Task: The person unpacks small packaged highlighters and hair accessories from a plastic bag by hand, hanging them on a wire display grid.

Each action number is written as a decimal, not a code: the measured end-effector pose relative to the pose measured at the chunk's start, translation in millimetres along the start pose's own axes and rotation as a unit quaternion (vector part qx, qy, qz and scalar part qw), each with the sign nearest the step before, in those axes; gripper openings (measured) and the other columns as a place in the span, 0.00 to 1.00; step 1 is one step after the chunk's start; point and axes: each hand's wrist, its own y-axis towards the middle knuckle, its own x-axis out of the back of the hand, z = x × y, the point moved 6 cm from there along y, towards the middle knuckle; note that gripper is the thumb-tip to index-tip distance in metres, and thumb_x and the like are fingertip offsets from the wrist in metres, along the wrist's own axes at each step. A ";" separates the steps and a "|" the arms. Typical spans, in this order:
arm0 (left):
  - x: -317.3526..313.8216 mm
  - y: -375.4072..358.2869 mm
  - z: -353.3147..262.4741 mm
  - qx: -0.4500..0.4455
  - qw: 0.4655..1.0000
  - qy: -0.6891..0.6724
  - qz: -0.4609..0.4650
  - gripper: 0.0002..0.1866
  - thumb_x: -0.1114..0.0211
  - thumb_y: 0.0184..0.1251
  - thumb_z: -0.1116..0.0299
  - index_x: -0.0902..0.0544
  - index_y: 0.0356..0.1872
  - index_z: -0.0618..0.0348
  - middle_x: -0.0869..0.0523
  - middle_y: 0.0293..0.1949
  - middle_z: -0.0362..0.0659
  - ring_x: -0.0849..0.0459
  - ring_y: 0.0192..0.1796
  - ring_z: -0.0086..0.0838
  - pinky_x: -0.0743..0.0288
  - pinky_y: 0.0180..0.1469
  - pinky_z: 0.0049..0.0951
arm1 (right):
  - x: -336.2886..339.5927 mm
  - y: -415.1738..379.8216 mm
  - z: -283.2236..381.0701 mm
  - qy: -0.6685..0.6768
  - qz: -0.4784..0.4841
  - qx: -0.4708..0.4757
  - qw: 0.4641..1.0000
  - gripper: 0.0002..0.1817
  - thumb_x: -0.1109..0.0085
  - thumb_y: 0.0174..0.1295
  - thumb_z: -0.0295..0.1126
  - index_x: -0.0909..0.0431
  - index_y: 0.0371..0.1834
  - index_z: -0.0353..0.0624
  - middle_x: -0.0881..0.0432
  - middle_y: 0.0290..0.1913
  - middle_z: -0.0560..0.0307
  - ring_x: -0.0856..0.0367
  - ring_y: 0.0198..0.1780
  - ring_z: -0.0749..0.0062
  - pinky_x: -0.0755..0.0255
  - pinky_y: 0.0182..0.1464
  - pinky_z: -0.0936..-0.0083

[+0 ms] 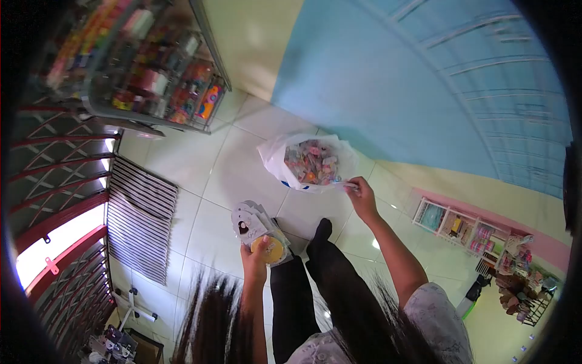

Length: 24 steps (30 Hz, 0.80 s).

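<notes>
My left hand [256, 251] is closed around a stack of flat printed cards [250, 219], pale grey and white with a dark picture on the top one. A round yellow piece [268, 250] shows on the stack beside my thumb. On the tiled floor ahead stands a white plastic bag [274, 153] with its mouth open, full of small colourful packets [312, 162]. My right hand [362, 197] pinches at the bag's near right rim; its fingertips partly hide what is between them.
A glass-sided shelf [160, 115] of colourful goods stands at the upper left. Beside a folding metal gate [54, 209] lies a striped mat [145, 212]. White baskets [461, 227] of small goods line the right wall. A light blue panel [388, 79] rises beyond the bag.
</notes>
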 end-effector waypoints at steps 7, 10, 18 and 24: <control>-35.0 -70.0 -89.0 -0.022 0.979 -0.150 0.138 0.19 0.37 0.63 0.64 0.28 0.50 0.62 0.20 0.43 0.43 0.20 0.47 0.31 0.25 0.50 0.33 | 44.3 -52.2 206.1 0.363 0.047 -0.070 0.928 0.12 0.58 0.63 0.37 0.28 0.34 0.41 0.34 0.27 0.65 0.33 0.27 0.84 0.39 0.28 0.86; -69.5 -117.9 -149.1 -0.060 0.967 -0.144 0.202 0.19 0.36 0.63 0.65 0.28 0.51 0.62 0.19 0.44 0.43 0.19 0.47 0.29 0.24 0.49 0.31 | 36.2 -81.2 302.3 0.405 0.186 -0.110 0.888 0.16 0.57 0.65 0.42 0.26 0.33 0.41 0.34 0.22 0.68 0.36 0.22 0.84 0.40 0.25 0.86; -133.1 -224.1 -280.7 -0.249 0.943 0.020 0.218 0.19 0.35 0.62 0.69 0.28 0.52 0.61 0.18 0.44 0.42 0.18 0.45 0.27 0.23 0.47 0.28 | 36.3 -144.6 514.6 0.009 0.083 0.230 0.970 0.21 0.28 0.51 0.43 0.26 0.36 0.40 0.23 0.30 0.62 0.27 0.27 0.83 0.30 0.30 0.81; -187.7 -289.0 -345.2 -0.153 0.899 -0.108 0.396 0.22 0.46 0.66 0.65 0.32 0.58 0.65 0.22 0.51 0.50 0.21 0.52 0.40 0.27 0.56 0.40 | 76.8 -136.0 587.8 0.034 0.063 0.259 0.963 0.27 0.25 0.45 0.49 0.28 0.35 0.40 0.23 0.29 0.61 0.26 0.29 0.78 0.30 0.32 0.78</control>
